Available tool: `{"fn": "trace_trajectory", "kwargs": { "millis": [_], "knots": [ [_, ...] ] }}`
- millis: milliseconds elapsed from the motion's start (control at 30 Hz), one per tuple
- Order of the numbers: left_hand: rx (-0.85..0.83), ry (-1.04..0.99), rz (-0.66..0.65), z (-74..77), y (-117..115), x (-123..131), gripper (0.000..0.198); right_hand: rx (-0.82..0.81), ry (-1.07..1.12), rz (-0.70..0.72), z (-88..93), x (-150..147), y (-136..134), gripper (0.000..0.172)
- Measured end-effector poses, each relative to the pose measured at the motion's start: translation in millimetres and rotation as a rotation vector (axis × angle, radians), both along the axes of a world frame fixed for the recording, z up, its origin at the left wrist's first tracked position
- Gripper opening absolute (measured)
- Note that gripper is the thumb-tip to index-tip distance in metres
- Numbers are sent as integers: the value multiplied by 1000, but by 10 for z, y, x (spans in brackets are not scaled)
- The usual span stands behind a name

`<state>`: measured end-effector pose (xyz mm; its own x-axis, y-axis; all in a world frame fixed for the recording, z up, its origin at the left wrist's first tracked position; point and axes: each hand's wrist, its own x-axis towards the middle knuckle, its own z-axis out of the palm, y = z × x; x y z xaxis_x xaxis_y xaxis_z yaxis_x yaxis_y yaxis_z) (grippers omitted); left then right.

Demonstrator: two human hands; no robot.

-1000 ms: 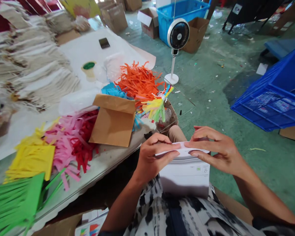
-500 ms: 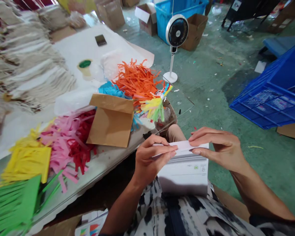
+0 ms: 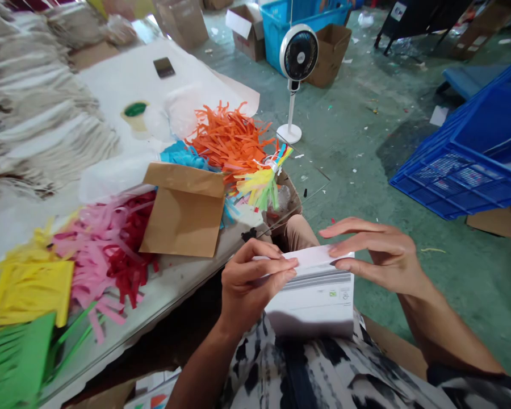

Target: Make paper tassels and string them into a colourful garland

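Propping a stack of printed sheets [image 3: 313, 309] against a patterned shirt [image 3: 258, 366], below and right of the kraft envelope [image 3: 183, 221], apparently for backing; pinching the top edge in the left hand's [image 3: 249, 275] closed grip, meeting it with the loosely curved right hand [image 3: 385, 255], impossible to tell if clasping.

White paper stack [image 3: 310, 309], smooth, matt; brown envelope [image 3: 183, 218], matt paper; orange strips [image 3: 230, 142], matt paper; blue crate [image 3: 457, 176], plastic

Both hands [image 3: 249, 281] at white paper [image 3: 309, 309]
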<state>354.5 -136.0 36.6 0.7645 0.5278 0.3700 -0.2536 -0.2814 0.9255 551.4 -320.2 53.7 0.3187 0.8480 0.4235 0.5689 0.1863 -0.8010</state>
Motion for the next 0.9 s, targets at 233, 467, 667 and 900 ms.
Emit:
{"fn": "trace_trajectory", "kwargs": {
  "millis": [233, 467, 667, 900],
  "knots": [
    [-39, 69, -16, 116, -5, -46, 25, 20, -39, 0, 33, 1, -33, 31],
    [24, 223, -14, 336, -4, -92, 40, -237, -115, -82, 243, -81, -75, 37],
    [99, 272, -44, 349, 14, -69, 33, -258, -176, -43, 399, -124, -59, 28],
    [38, 279, -174, 226, 14, -178, 35, -326, -202, 34, 260, -205, -164, 29]
  ]
}}
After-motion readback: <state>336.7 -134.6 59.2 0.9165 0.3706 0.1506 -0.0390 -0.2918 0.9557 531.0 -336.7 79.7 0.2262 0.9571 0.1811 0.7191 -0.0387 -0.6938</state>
